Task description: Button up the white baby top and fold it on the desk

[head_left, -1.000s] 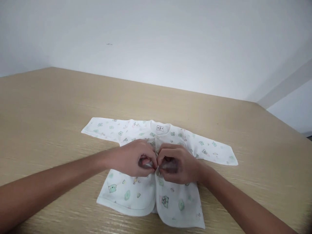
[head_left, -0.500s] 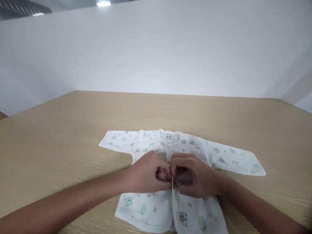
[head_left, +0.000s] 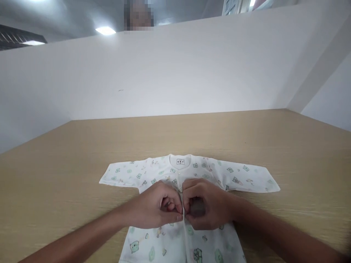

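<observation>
A small white baby shirt (head_left: pixel 153 243) with green bear prints lies spread on the table, its sleeves stretched out to both sides and its neckline away from me. My left hand (head_left: pixel 156 206) pinches the left edge of the front opening around mid-chest. Right against it, my right hand (head_left: pixel 204 204) pinches the other edge, fingertips nearly touching those of the left. Above the hands, small snap buttons (head_left: pixel 179 172) run down the front below the collar. Whatever fastener sits between the fingertips is hidden by them.
The wooden table (head_left: pixel 55 175) stretches out around the shirt. A white partition (head_left: pixel 178 73) rises along its far edge, and another panel (head_left: pixel 329 91) stands at the right. Beyond the partition, part of a person (head_left: pixel 138 14) shows at the top.
The view has tilted up and shifted, so more above the partition shows, including a person. Both hands still pinch the shirt's front edges at about the same spot.
</observation>
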`<state>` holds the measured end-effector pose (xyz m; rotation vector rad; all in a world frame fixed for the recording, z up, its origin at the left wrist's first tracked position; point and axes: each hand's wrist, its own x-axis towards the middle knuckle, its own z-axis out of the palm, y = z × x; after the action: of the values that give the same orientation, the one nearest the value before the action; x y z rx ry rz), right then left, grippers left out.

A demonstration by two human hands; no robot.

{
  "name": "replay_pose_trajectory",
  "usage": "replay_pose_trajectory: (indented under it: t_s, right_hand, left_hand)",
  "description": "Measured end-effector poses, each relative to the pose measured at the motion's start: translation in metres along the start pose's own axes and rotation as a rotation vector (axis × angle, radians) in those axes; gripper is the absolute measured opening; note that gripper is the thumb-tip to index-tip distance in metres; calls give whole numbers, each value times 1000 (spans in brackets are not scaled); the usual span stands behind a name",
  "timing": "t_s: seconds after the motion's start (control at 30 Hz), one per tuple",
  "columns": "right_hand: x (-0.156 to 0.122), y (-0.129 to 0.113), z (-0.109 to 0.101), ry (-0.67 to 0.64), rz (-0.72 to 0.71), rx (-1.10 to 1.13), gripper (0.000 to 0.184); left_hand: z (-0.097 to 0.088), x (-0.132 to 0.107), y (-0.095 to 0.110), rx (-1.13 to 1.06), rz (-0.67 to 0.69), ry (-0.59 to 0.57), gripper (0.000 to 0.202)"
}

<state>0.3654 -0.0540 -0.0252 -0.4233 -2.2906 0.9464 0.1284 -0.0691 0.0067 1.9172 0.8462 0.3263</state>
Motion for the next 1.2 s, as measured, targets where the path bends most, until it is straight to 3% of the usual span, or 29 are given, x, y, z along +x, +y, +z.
replay_pose_trajectory:
  t_s: [0.33, 0.5, 1.0, 1.2]
  right_hand:
    - [0, 1, 0, 7, 11, -6, 20]
    - [0, 0, -1, 15, 16, 47, 15]
    - [2, -3, -2, -3, 26, 37, 19]
    - [2, -5, -2, -3, 59, 33, 16]
  left_hand:
    - [-2, -1, 0, 127, 88, 4, 9]
    - [-3, 0, -2, 206, 122, -1, 23]
    - [5, 3, -3, 269, 169, 48, 25]
    - [1, 3, -1, 234, 189, 16, 21]
